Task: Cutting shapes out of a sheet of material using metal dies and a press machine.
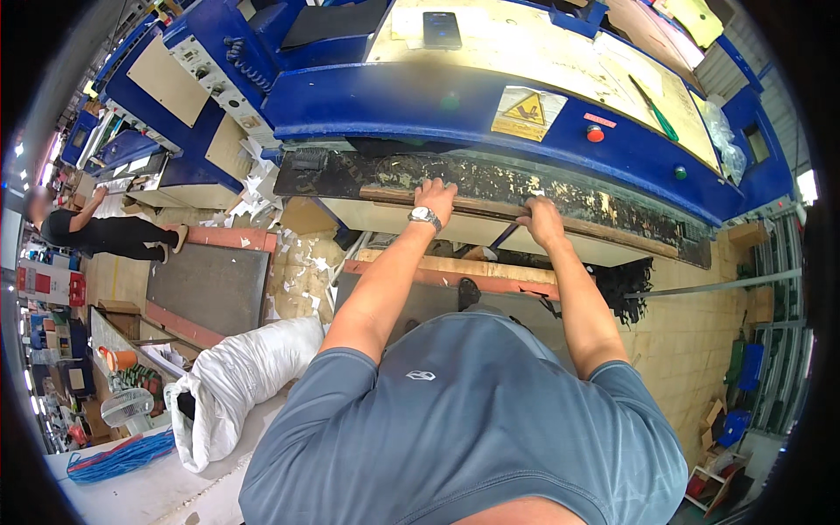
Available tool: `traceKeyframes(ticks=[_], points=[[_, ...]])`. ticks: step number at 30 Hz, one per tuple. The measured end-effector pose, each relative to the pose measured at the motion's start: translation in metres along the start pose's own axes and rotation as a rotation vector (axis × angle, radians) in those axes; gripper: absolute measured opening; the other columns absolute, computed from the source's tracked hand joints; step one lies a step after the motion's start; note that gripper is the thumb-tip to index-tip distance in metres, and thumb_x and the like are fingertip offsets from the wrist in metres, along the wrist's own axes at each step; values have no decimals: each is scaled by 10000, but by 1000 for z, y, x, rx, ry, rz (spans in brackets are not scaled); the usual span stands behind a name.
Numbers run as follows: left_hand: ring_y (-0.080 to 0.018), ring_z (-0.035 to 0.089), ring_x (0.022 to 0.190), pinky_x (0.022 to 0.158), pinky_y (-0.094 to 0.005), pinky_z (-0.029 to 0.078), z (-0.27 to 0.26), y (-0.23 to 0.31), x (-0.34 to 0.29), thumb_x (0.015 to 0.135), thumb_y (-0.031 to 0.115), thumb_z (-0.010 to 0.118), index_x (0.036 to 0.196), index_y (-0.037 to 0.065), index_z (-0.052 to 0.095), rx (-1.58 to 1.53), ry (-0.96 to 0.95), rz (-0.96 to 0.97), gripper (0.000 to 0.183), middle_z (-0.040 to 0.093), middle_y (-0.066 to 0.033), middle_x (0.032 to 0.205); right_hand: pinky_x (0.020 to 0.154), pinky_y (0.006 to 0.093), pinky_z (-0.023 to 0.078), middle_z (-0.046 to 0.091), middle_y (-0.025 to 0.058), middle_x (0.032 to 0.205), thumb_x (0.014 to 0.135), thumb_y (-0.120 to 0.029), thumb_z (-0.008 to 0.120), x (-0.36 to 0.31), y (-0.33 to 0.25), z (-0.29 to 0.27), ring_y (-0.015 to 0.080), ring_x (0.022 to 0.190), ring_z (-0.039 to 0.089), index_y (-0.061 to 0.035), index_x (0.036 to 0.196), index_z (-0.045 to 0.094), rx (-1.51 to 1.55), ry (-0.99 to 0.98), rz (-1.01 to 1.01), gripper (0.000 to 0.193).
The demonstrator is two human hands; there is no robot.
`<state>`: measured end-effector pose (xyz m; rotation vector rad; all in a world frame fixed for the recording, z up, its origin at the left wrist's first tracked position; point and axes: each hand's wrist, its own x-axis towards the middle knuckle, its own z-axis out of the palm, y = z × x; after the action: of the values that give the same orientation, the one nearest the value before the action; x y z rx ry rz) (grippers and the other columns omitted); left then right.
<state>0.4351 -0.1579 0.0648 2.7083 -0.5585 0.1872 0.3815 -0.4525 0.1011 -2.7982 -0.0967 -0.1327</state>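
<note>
Both my hands rest at the front edge of a blue machine [350,101]. A long brown wooden bar [492,207] runs along the near side of a worn, dark board [350,173] with flaking paint. My left hand [435,198], a watch [425,217] on its wrist, curls its fingers over the bar; the thumb is hidden. Farther right, my right hand [544,221] grips the same bar with fingers bent over the top and thumb at the near side. Black sheet material [411,145] shows in the slot behind the board.
Overhead lie a phone [441,31] and a green-handled tool [654,109]. A red button [595,133] sits beside a yellow warning sign [528,114]. Black strips [623,289] hang below right. A white sack [249,372] lies left; another person [96,229] stands at far left.
</note>
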Motion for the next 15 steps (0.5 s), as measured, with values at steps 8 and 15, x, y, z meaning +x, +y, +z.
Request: traceKeyframes(ticks=[8,15], points=[[-403,571,1176,943,-564,469,0,-2,-24,829,151,789,1107,135,706,-26,-64,64,290,635,-157,1156,866,522,534,703,216,1017,788,-195,890,-19,4,-2,439,1014,664,-4,934,696,20,-124,-20,309],[-201,728,994,832,-404,590,-13,-27,-73,943,195,812,1150,77,743,-921,-239,-392,249,756,-80,1058,868,506,577,755,228,960,742,-338,919,14,-47,-22,429,978,722,-28,922,749,-106,-662,-85,397]])
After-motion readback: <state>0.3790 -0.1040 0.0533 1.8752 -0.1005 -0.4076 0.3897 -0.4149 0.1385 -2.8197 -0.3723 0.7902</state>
